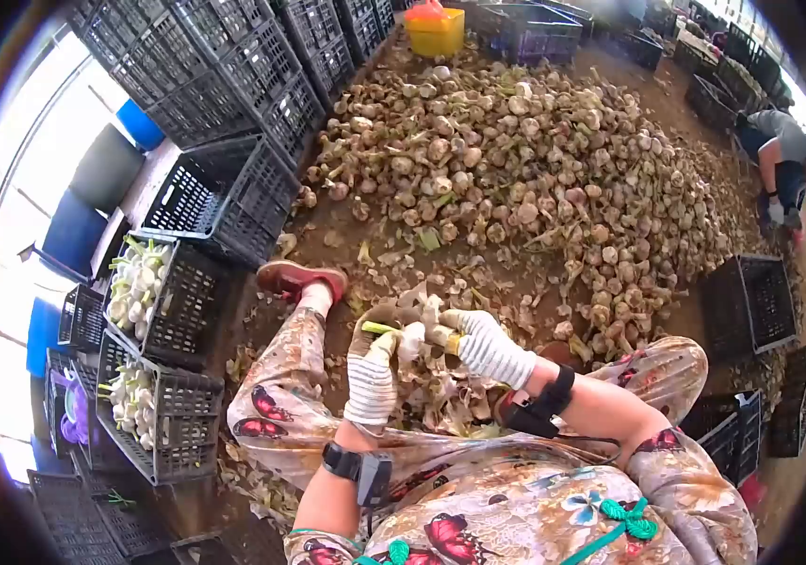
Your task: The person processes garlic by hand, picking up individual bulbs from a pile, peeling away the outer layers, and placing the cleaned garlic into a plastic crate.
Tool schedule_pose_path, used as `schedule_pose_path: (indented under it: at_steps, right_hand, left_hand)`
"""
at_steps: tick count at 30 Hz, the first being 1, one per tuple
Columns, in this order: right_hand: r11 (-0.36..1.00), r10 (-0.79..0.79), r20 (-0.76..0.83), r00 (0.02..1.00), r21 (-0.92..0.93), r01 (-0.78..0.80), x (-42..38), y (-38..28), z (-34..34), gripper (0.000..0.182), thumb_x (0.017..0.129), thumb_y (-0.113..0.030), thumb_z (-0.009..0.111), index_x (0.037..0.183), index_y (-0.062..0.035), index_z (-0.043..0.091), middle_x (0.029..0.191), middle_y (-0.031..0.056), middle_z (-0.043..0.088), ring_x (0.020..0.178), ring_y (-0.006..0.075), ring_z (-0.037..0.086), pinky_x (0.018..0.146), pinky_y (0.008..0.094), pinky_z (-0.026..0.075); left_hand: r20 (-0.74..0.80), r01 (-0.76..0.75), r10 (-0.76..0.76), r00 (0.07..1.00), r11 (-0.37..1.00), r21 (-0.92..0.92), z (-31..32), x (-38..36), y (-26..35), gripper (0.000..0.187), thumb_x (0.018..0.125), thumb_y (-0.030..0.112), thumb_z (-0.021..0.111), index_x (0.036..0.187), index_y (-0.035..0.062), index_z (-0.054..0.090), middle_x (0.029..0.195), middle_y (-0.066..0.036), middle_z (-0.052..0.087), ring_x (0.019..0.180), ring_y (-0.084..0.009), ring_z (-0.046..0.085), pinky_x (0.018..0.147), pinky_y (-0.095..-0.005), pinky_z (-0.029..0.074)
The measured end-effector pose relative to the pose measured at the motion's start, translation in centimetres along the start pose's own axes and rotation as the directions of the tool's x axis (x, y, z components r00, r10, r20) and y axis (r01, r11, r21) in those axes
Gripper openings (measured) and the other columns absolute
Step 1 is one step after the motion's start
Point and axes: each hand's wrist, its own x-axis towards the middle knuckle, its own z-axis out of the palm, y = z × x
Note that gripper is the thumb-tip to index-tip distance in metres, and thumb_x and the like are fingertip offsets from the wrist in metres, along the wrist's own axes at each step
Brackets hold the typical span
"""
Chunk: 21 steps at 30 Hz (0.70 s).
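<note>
A garlic bulb (411,342) with a short green stem is held in front of my lap, white where its skin is bare. My left hand (372,372), in a striped white glove with dirty fingers, is closed around the stem side of it. From the right, my right hand (486,345), gloved the same way, has its fingers bent and pressed against the bulb and its loose papery skin. Shed garlic skins (455,400) cover the floor between my legs, below both hands.
A wide heap of unpeeled garlic (516,169) spreads ahead. At left, black crates hold cleaned white garlic (139,287), beside a tall crate stack (205,66). A yellow bucket (436,33) stands at the back. Another person (784,155) bends over at far right, near an upright black crate (751,303).
</note>
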Motion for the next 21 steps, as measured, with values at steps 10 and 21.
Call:
schedule_pose_path:
  at_steps: [10, 21]
  right_hand:
    - [0.986, -0.104, -0.109, 0.989, -0.139, 0.089, -0.3, 2.1, 0.7, 0.030, 0.087, -0.028, 0.060, 0.099, -0.0010, 0.063, 0.073, 0.0082, 0.061, 0.069, 0.0135, 0.054, 0.066, 0.0292, 0.045]
    - [0.998, -0.036, -0.041, 0.999, -0.047, 0.034, -0.7, -0.4, 1.1, 0.024, 0.086, -0.022, 0.061, 0.098, -0.0014, 0.063, 0.079, 0.0088, 0.064, 0.070, 0.0128, 0.054, 0.067, 0.0275, 0.045]
  left_hand:
    - [-0.001, -0.013, 0.013, 1.000, 0.992, -0.125, -0.2, 0.3, -0.7, 0.031, 0.086, -0.003, 0.046, 0.115, 0.0040, 0.051, 0.104, -0.007, 0.059, 0.097, -0.0172, 0.059, 0.086, -0.0291, 0.049]
    - [-0.023, -0.027, 0.023, 0.999, 0.981, -0.192, -0.2, 0.2, -1.3, 0.023, 0.089, 0.001, 0.046, 0.110, 0.0062, 0.052, 0.103, -0.010, 0.060, 0.094, -0.0227, 0.060, 0.083, -0.0355, 0.053]
